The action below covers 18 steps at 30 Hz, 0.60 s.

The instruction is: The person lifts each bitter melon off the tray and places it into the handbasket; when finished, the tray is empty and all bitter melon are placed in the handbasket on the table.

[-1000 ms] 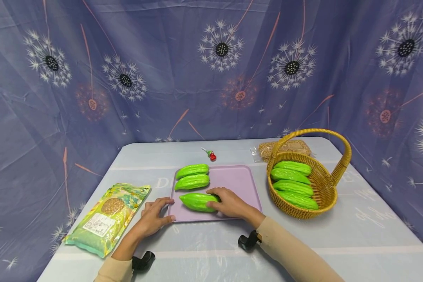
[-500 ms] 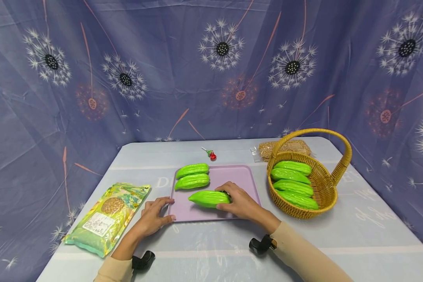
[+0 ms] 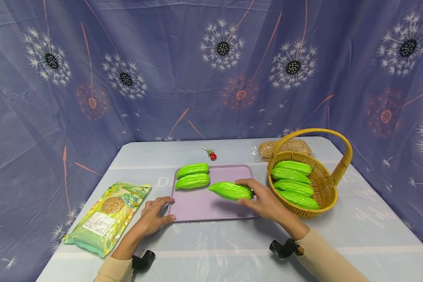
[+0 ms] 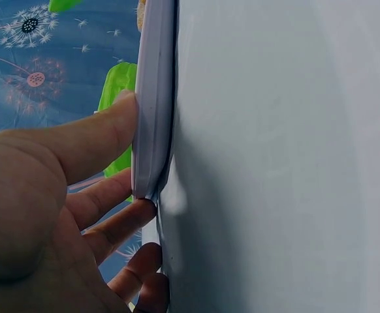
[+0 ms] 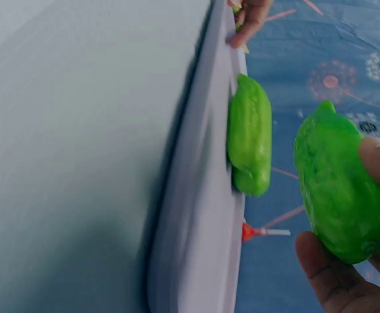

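Since a second ago we've lifted the bitter gourd (image 3: 230,190) off the purple tray (image 3: 211,207) and moved it right, toward the basket (image 3: 324,184) at center right. Our right hand (image 3: 264,199) grips its blunt end, fingers curled round it. Our left hand (image 3: 155,215) lies relaxed, thumb pressing the tray's lower-left corner.

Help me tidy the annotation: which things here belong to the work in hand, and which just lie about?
In use:
right hand, holding a green gourd
left hand, on the purple tray
wicker basket

Lying about:
snack bag
lollipop
clear packet
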Available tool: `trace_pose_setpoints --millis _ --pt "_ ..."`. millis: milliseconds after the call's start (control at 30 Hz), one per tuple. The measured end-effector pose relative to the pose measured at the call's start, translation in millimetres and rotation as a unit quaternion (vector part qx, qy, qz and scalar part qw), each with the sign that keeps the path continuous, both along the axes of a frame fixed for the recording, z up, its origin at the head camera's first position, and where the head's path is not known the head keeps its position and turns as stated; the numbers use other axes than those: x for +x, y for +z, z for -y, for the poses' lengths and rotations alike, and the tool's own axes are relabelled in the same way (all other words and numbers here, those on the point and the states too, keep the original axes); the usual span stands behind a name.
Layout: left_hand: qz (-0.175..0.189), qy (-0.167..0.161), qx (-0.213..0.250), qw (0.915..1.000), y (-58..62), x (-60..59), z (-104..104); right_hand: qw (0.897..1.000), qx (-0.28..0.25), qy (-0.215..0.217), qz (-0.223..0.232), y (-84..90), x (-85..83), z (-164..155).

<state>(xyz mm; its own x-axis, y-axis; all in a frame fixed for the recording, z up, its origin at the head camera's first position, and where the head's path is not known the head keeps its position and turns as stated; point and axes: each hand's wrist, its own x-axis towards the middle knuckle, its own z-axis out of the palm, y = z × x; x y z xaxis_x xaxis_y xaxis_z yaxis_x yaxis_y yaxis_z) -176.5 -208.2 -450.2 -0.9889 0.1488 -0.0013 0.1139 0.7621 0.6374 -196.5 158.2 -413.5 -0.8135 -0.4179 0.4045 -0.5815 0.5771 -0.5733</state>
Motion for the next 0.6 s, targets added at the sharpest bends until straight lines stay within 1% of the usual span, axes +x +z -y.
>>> trace_pose_setpoints --millis 133,333,433,600 --pt "0.001 0.001 0.0 1.0 0.6 0.1 0 0.999 -0.001 -0.021 -0.027 5.4 3.4 -17" --pt "0.004 0.002 -0.001 1.0 0.0 -0.6 0 0.997 -0.003 -0.077 -0.025 13.9 10.3 -40" --pt "0.006 0.003 -0.001 1.0 -0.3 -0.7 0 0.995 -0.004 -0.094 -0.023 15.9 12.6 -51" --pt "0.005 0.002 -0.001 1.0 -0.8 -0.5 0 0.994 -0.007 -0.108 -0.029 16.4 16.7 -72"
